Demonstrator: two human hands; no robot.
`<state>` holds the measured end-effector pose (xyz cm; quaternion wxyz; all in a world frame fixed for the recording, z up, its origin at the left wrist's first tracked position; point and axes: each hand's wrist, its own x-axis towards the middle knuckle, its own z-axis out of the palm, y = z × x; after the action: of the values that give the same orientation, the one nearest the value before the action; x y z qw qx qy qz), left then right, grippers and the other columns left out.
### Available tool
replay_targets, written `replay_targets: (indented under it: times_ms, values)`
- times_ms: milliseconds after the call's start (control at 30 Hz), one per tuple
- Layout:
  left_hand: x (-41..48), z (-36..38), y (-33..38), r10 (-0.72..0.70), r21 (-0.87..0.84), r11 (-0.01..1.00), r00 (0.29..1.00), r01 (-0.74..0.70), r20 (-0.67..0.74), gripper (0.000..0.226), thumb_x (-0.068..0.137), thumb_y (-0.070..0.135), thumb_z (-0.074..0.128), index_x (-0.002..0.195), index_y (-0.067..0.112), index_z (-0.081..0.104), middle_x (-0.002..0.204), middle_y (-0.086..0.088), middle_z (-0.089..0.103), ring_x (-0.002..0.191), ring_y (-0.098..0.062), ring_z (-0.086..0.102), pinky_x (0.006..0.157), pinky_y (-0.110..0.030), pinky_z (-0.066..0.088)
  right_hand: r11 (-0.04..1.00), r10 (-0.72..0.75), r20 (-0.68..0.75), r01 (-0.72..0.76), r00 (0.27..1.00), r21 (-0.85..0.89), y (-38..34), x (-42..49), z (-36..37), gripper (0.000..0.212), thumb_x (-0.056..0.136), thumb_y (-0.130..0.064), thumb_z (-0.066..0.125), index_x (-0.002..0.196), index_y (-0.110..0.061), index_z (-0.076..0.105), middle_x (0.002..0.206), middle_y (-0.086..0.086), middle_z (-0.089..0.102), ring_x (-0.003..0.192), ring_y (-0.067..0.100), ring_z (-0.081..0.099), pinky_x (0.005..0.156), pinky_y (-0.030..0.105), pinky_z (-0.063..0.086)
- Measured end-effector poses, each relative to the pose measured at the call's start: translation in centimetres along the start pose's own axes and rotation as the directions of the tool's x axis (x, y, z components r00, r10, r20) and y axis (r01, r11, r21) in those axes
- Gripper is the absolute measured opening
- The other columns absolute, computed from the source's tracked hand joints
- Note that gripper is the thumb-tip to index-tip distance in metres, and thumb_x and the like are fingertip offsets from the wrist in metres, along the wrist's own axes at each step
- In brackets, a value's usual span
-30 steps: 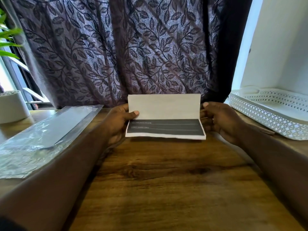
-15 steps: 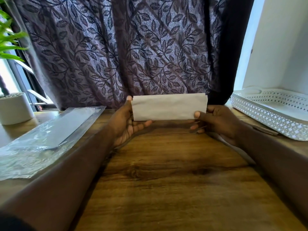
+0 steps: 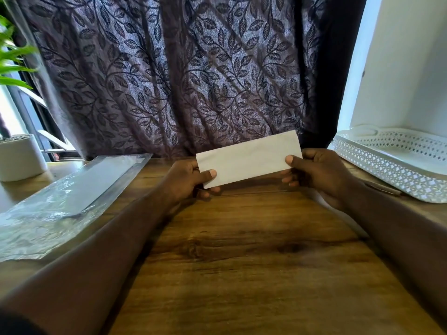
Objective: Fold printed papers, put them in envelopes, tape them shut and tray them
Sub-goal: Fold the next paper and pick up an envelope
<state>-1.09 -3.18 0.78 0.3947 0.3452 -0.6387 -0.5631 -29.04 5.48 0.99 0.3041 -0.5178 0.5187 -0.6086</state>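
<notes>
Your left hand point(image 3: 191, 180) pinches the lower left corner of the folded paper point(image 3: 249, 158), with the thumb point(image 3: 210, 174) across the front face and the other fingers curled behind. Your right hand point(image 3: 316, 175) grips the opposite end in the same way, thumb in front and fingers behind. Both hands are therefore closed on the sheet, and neither touches anything else.

The paper is held in the air above the far middle of the wooden table point(image 3: 242, 250), tilted so that its right end sits higher. It presents a plain white face, and no print shows.

Its narrow, envelope-like shape suggests that the folding of this sheet is done or very nearly done. Enveloping, taping and traying remain for it.

A clear plastic packet point(image 3: 72, 189) lies on the table well to your left. It may hold the envelopes, though its contents cannot be made out. The white perforated tray point(image 3: 387, 170) stands at your right, near the right hand but apart from it. No tape is visible. A leaf-patterned curtain point(image 3: 181, 68) hangs behind the table.
</notes>
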Motion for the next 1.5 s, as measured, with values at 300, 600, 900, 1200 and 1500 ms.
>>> replay_targets:
  times_ms: [300,600,900,1200,1500]
  values:
    - [0.0,3.3,-0.2,0.047,-0.218,0.974,0.998,-0.057,-0.051,0.032,0.095,0.003,0.062,0.126,0.001,0.061,0.098,-0.015,0.076,0.076,-0.022,0.072,0.062,-0.024,0.060,0.939,0.067,0.136,-0.108,0.988,0.325,-1.1,-1.6,2.8,0.029,0.093,-0.025,0.065,0.114,-0.005,0.065,0.114,0.013,0.074,0.100,0.032,0.072,0.078,0.048,0.056]
    - [-0.2,6.5,-0.6,0.135,-0.263,0.959,0.988,-0.109,0.080,0.032,0.094,0.006,0.065,0.126,0.009,0.066,0.107,-0.018,0.075,0.076,-0.023,0.070,0.065,-0.026,0.058,0.963,0.140,0.266,-0.194,0.954,0.189,-0.2,-2.2,6.6,0.037,0.098,-0.035,0.060,0.128,-0.015,0.064,0.111,0.012,0.074,0.092,0.024,0.072,0.088,0.051,0.057]
    - [-0.1,5.1,-0.2,0.128,-0.154,0.980,0.992,-0.129,-0.018,0.033,0.094,-0.001,0.062,0.127,-0.002,0.061,0.087,-0.017,0.073,0.060,-0.016,0.067,0.055,-0.020,0.056,0.924,0.117,0.125,-0.154,0.985,0.349,-1.1,-1.3,4.3,0.037,0.098,-0.035,0.056,0.130,-0.016,0.057,0.121,0.011,0.073,0.107,0.035,0.071,0.085,0.056,0.059]
    - [-0.1,4.3,-0.1,0.111,-0.139,0.984,0.994,-0.112,-0.014,0.030,0.094,-0.003,0.061,0.124,-0.003,0.062,0.081,-0.012,0.075,0.059,-0.015,0.066,0.053,-0.019,0.055,0.899,0.125,-0.050,-0.092,0.991,0.427,-2.0,-0.3,0.4,0.032,0.104,-0.037,0.047,0.122,-0.014,0.061,0.111,0.011,0.076,0.102,0.031,0.074,0.081,0.050,0.062]
    - [0.3,2.2,0.4,0.069,-0.118,0.989,0.985,-0.088,-0.159,0.024,0.095,0.006,0.064,0.117,-0.003,0.065,0.086,-0.014,0.074,0.060,-0.012,0.068,0.054,-0.020,0.055,0.952,0.160,-0.028,-0.147,0.987,0.270,-2.0,-0.6,-0.3,0.021,0.105,-0.016,0.049,0.115,-0.006,0.064,0.104,0.015,0.077,0.089,0.031,0.076,0.071,0.041,0.064]
